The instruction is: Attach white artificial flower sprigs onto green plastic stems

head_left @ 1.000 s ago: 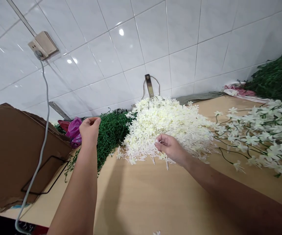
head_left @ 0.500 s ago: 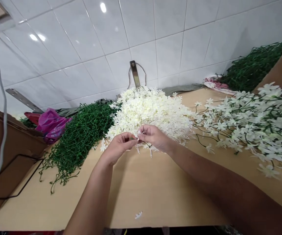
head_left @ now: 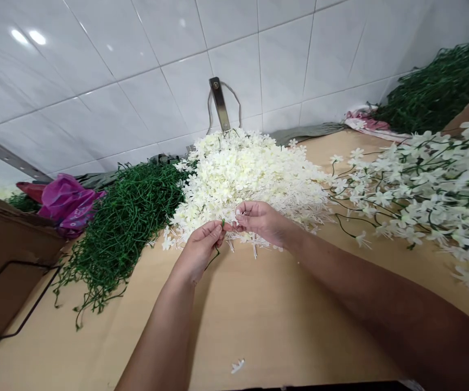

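Note:
My left hand (head_left: pixel 202 247) pinches a thin green artificial stem (head_left: pixel 217 252), whose green tip pokes up above the fingers and whose lower part hangs below the thumb. Close beside it, my right hand (head_left: pixel 266 224) is closed with a small white flower piece (head_left: pixel 238 215) at its fingertips. The fingertips of both hands nearly meet. Just behind them lies a large heap of white artificial blossoms (head_left: pixel 245 171). Left of that heap is a pile of green stems (head_left: pixel 126 214).
White flowers on stems (head_left: pixel 425 190) spread over the table (head_left: pixel 251 315) at right. Behind them are more green stems (head_left: pixel 442 89) and a pink-white cloth (head_left: pixel 365 122). A cardboard box (head_left: pixel 10 233), black wire frame (head_left: pixel 35 307) and purple bag (head_left: pixel 65 201) stand left. A white scrap (head_left: pixel 238 365) lies near the front edge.
The fingertips have moved slightly apart. The green stem now shows in my left hand, and the white piece sits in my right fingers. The view has shifted a little.

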